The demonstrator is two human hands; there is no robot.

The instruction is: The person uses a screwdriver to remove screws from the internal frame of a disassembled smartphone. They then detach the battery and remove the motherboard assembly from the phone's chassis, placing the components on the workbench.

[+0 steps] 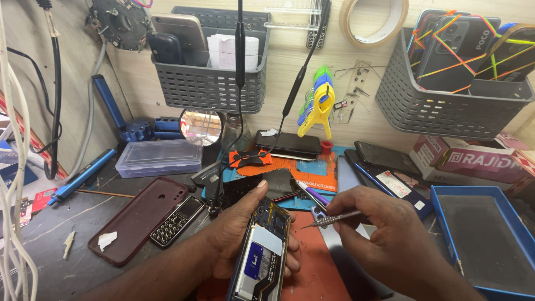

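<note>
Two hands engaged: left hand (237, 234) clasps opened phone (263, 251); right hand (384, 234) pinches metal tool (329, 219) just right of it. Step judged: internal probing; next needs steady tip placement.

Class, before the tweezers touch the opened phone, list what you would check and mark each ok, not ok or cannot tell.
1. Left hand grips the opened phone by its edges: ok.
2. Right hand holds the tweezers, tips toward the phone: ok.
3. Tweezer tips clear of the phone: ok.
4. Phone's insides in plain sight: ok.
5. Small screws all out: cannot tell.
6. Bench tidy: not ok, keypad phone and maroon case lie close.
</note>
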